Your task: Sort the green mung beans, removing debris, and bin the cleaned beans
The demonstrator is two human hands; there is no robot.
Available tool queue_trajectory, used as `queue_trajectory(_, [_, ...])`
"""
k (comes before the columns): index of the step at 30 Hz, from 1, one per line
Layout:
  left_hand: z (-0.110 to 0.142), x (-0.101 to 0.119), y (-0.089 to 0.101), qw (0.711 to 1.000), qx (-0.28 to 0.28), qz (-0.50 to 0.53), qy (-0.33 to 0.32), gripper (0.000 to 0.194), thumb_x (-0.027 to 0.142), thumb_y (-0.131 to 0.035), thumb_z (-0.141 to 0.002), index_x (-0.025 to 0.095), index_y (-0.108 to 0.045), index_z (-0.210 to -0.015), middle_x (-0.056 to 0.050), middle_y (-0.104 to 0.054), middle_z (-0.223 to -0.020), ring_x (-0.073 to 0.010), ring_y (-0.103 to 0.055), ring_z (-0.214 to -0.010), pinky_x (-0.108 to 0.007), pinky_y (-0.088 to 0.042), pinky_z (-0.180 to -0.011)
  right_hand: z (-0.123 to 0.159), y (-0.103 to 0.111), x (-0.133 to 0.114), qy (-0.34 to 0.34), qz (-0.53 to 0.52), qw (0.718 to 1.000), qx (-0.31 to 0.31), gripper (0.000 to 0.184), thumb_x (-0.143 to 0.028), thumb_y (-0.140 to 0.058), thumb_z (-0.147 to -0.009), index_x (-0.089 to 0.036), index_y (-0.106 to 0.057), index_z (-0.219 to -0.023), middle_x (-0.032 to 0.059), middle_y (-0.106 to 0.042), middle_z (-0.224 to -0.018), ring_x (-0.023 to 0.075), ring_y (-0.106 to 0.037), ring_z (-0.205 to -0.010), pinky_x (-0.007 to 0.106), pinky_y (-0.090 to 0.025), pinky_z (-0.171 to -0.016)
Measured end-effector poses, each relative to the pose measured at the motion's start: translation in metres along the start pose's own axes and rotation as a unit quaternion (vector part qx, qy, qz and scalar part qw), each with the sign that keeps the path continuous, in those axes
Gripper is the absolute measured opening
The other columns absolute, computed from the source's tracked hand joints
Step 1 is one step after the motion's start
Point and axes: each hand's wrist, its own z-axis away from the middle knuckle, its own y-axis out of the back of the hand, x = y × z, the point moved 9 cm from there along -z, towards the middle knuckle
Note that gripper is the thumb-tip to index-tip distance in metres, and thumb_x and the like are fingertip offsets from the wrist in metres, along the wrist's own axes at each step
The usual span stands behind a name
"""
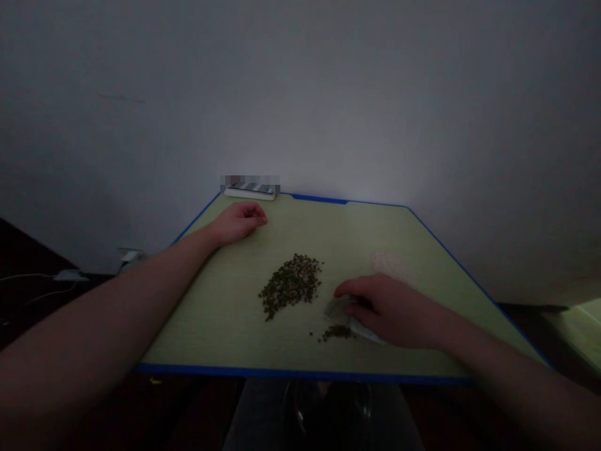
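My right hand (387, 308) is over the near right of the table, thumb and fingers closed on a thin translucent plastic piece (337, 307) whose exact kind I cannot make out. Just below its edge lies a small cluster of dark green grains (337, 332). A larger spread pile of the same green, bean-like grains (292, 282) is in the middle of the table, left of this hand. Partly hidden behind the hand is a patch of pale grains (392, 264). My left hand (240, 222) rests at the far left of the table with its fingers curled in, apart from the piles, and nothing shows in it.
The light table (211, 338) has a blue rim and stands against a grey wall (328, 100). A white, flat object (248, 194), partly blurred, is at the far left corner. Below the near edge, a clear round container (328, 413) is near my lap. White cables (70, 275) run at left.
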Motion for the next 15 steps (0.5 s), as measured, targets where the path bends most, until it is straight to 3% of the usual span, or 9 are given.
queue_trajectory(8, [-0.002, -0.003, -0.002, 1.0, -0.006, 0.011, 0.001, 0.019, 0.034, -0.067, -0.069, 0.018, -0.059, -0.075, 0.006, -0.045, -0.052, -0.0093, -0.04, -0.048, -0.023, -0.03, -0.048, 0.011, -0.013, -0.023, 0.056, -0.007, 0.997, -0.061, 0.028, -0.014, -0.052, -0.088, -0.021, -0.074, -0.104, 0.005, -0.076, -0.093, 0.0191, -0.067, -0.082, 0.028, -0.044, -0.071])
queue_trajectory(15, [0.0, 0.001, -0.002, 1.0, -0.004, 0.003, 0.012, 0.017, 0.033, -0.066, -0.069, 0.018, -0.06, -0.074, 0.005, -0.046, -0.051, -0.0099, -0.04, -0.047, -0.024, -0.03, -0.047, 0.027, -0.02, -0.028, 0.073, -0.05, 0.994, -0.065, 0.027, -0.015, -0.054, -0.088, -0.021, -0.074, -0.106, 0.0054, -0.076, -0.098, 0.0202, -0.069, -0.089, 0.029, -0.047, -0.078])
